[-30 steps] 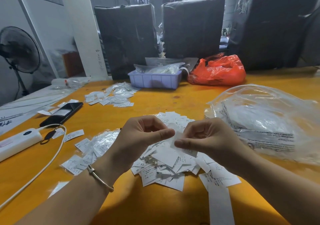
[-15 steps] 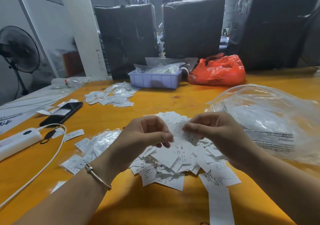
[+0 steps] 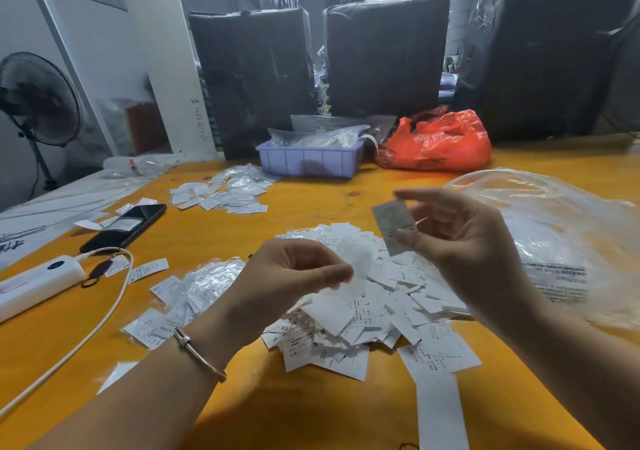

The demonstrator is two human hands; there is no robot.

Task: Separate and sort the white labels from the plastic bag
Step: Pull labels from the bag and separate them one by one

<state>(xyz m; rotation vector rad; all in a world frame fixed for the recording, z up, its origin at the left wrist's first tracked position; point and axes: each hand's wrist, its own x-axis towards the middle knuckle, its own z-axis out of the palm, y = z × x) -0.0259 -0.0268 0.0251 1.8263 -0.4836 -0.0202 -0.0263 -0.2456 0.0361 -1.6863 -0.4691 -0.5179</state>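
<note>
At your far left stands one round black fan [image 3: 36,98] with a wire grille. On the smooth orange table [image 3: 311,411] lies one white power strip [image 3: 38,281], oblong and glossy, with one white cable [image 3: 86,332] looping from it. Beside it sits one flat black phone [image 3: 126,226]. Nearer you is one crinkled heap of small clear sleeves [image 3: 194,290] holding printed labels; a second such scatter [image 3: 225,195] lies further back.

Your left hand [image 3: 294,287], one thin metal bangle [image 3: 199,354] on the wrist, has its fingers curled, thumb and forefinger pinching one small clear sleeve [image 3: 353,259], blurred and filmy. Under both hands is the one big pile of white labels [image 3: 367,311], flat paper rectangles printed with size letters, loosely overlapping. One long white paper strip [image 3: 440,411] runs from the pile toward you.

Behind, one lilac ribbed plastic tray [image 3: 308,162] holds clear bags, and one crumpled red plastic bag [image 3: 436,143] sits next to it. Three tall black wrapped bundles [image 3: 388,54] stand at the table's back edge.

Your right hand [image 3: 464,241] is raised above the pile, its thumb and a finger pinching one single label [image 3: 393,226], a grey-looking rectangle tilted upright, the other fingers spread. At your right lies one large clear plastic bag [image 3: 554,228], puffed, wrinkled, with black print.
</note>
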